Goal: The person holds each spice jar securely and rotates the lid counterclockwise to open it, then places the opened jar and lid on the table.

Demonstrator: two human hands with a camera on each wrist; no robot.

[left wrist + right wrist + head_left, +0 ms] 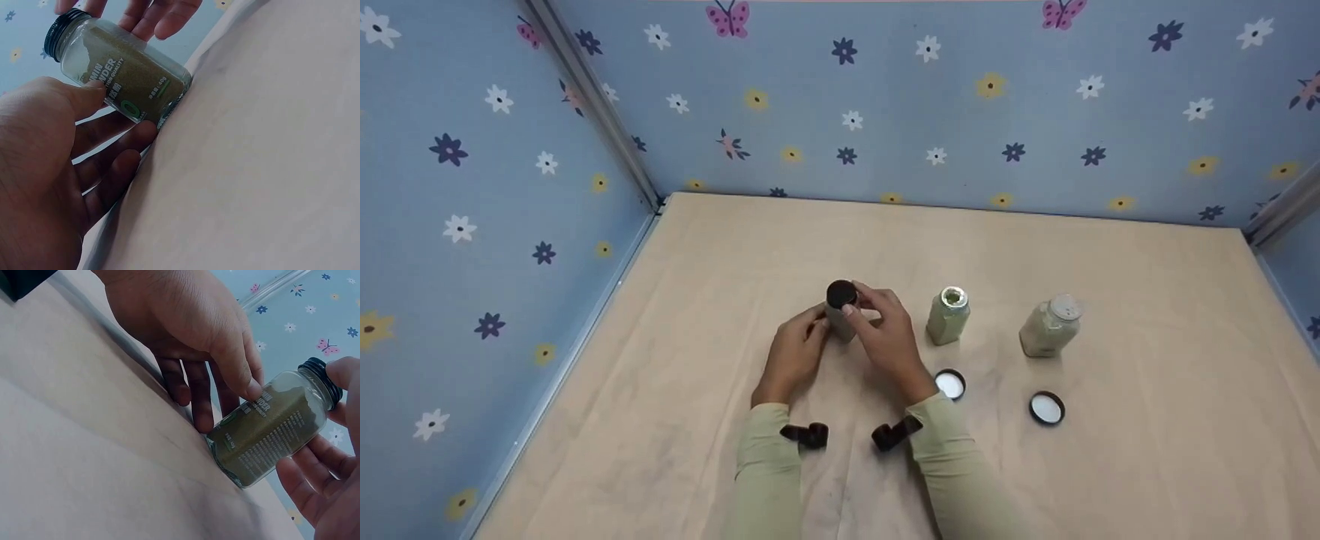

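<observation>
A glass jar of brown powder (135, 73), its label partly reading "POWDER", stands on the table between both hands. My left hand (795, 352) holds the jar's body, thumb on the label side and fingers around the lower part. On the black screw lid (322, 381) rests the thumb of my right hand (889, 330), which grips it with fingers curled behind. The lid sits on the jar. To the right stand an uncapped jar with a silvery rim (949, 319) and a larger-looking jar with a pale top (1048, 330).
Two black lids with white insides lie upturned on the table: one lid (950, 385) beside my right wrist, another lid (1047, 409) farther right. A beige cloth (660, 375) covers the table. Blue flowered panels (885, 97) enclose the back and left.
</observation>
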